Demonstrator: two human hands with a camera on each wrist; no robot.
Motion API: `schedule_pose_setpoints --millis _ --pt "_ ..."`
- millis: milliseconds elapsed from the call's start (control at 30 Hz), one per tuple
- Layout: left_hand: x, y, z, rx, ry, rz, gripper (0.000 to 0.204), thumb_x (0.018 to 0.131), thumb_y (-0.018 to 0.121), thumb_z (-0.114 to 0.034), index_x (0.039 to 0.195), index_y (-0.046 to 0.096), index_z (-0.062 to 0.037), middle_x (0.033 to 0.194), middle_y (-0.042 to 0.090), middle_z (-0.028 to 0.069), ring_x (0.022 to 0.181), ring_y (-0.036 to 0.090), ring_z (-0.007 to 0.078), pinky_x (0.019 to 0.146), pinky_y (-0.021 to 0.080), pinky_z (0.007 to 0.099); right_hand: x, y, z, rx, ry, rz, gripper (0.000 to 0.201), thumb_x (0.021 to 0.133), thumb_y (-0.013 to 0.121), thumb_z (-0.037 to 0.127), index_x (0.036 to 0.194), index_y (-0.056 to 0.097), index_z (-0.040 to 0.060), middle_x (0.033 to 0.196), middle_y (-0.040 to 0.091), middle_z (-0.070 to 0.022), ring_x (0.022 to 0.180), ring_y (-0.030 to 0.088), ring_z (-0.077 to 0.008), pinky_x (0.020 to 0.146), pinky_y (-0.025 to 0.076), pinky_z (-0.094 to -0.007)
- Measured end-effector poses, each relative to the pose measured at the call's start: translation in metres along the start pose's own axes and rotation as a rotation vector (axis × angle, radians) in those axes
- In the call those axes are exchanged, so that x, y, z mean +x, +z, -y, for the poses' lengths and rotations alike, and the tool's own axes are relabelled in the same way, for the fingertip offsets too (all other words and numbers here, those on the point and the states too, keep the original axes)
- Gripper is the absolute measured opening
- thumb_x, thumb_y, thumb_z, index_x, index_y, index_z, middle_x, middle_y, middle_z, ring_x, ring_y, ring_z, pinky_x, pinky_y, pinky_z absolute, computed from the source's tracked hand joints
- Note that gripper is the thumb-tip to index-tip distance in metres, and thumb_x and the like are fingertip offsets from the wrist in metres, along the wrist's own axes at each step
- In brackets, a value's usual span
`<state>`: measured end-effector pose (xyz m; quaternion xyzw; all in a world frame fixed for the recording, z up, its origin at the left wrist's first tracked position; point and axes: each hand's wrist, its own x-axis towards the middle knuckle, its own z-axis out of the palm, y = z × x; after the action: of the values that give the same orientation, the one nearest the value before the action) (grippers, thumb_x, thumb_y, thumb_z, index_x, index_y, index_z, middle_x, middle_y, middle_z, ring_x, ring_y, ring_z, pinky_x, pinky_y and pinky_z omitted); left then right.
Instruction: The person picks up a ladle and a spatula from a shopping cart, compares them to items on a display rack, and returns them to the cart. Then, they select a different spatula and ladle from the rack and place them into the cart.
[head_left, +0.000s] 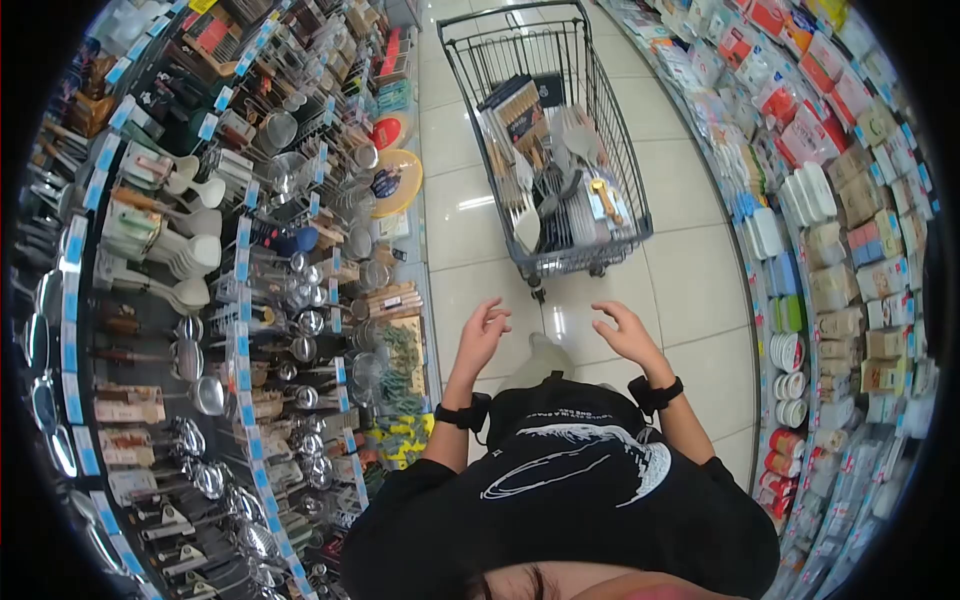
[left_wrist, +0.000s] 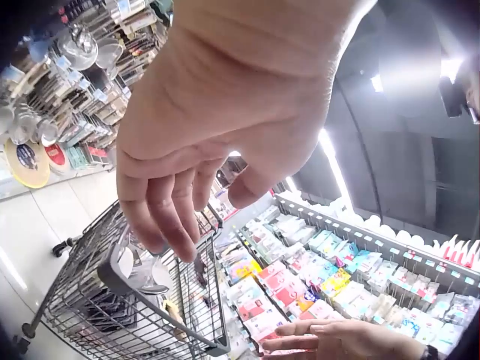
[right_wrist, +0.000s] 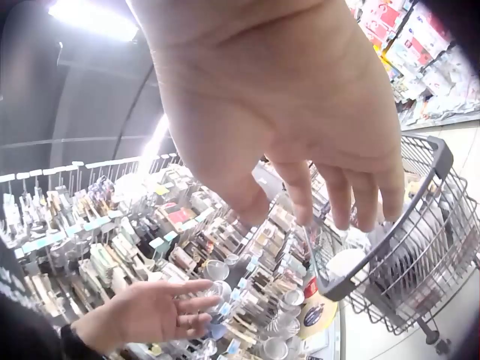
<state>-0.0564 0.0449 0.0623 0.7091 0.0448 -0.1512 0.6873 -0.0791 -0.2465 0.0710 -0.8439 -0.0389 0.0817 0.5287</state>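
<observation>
Both hands are held up in the air in front of the body, apart from each other and touching nothing. The left hand (head_left: 482, 335) has loosely bent fingers; in the left wrist view the same hand (left_wrist: 217, 142) hangs with nothing in it. The right hand (head_left: 628, 334) has its thumb and fingers spread, and in the right wrist view that hand (right_wrist: 300, 127) is likewise without any object. Beyond them stands a wire shopping cart (head_left: 640, 215) holding packaged brushes (head_left: 518, 115), a white ladle (head_left: 527, 229), a pale spoon (head_left: 580, 142) and a yellow-handled tool (head_left: 606, 200).
At the left, a shelf wall carries hanging utensils, ladles (head_left: 200, 252) and strainers, with a round yellow item (head_left: 397, 183) low down. Packaged goods and white containers (head_left: 808, 195) fill the right shelves. Between them runs a tiled floor (head_left: 690, 290).
</observation>
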Motion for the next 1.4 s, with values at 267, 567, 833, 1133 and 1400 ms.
schedule_pose_setpoints --millis 267,567,833,1133,1400 --pt "0.119 0.032 -0.036 0.162 0.073 0.092 0.036 0.089 0.051 -0.012 0.122 0.048 0.0006 0.105 0.062 0.0106 0.078 0.06 0.0122 0.07 0.047 0.0248 0.155 -0.052 -0.016 0.155 0.076 0.153 0.037 0.085 0.059 0.016 0.117 0.053 -0.0024 0.103 0.062 -0.0129 0.093 0.059 -0.0184 0.082 0.047 -0.0311" --pt "0.124 0.018 -0.016 0.322 -0.04 -0.304 0.032 0.089 0.053 -0.012 0.119 0.052 -0.0014 0.103 0.064 0.0116 0.077 0.063 0.0135 0.064 0.049 0.0237 0.397 -0.033 -0.099 0.151 0.348 0.246 0.034 0.079 0.06 0.02 0.104 0.06 -0.0033 0.084 0.064 -0.0121 0.077 0.061 -0.0209 0.069 0.047 -0.0313" --pt "0.08 0.038 -0.01 0.106 -0.362 -0.67 0.033 0.094 0.05 -0.018 0.121 0.05 0.0001 0.104 0.063 0.0134 0.084 0.063 0.0179 0.072 0.05 0.0271 0.509 0.024 -0.225 -0.435 0.248 0.077 0.033 0.068 0.056 0.017 0.091 0.064 -0.0046 0.094 0.062 -0.0288 0.092 0.06 -0.042 0.081 0.048 -0.0437" --pt "0.094 0.092 -0.032 -0.024 -0.519 -0.675 0.032 0.092 0.049 -0.009 0.123 0.048 0.0006 0.108 0.061 0.0136 0.086 0.063 0.019 0.077 0.049 0.0277 0.512 0.03 -0.228 -0.814 0.41 0.287 0.023 0.076 0.058 0.015 0.095 0.064 0.0039 0.099 0.066 -0.0183 0.094 0.064 -0.0331 0.08 0.051 -0.0444" --pt "0.112 0.104 -0.04 -0.015 -0.496 -0.667 0.036 0.095 0.048 -0.022 0.125 0.047 -0.001 0.109 0.061 0.0115 0.087 0.062 0.0167 0.077 0.047 0.0273 0.504 0.044 -0.251 -0.917 0.364 0.27 0.031 0.083 0.05 0.014 0.11 0.045 0.0003 0.093 0.066 -0.0199 0.087 0.065 -0.0367 0.075 0.049 -0.048"
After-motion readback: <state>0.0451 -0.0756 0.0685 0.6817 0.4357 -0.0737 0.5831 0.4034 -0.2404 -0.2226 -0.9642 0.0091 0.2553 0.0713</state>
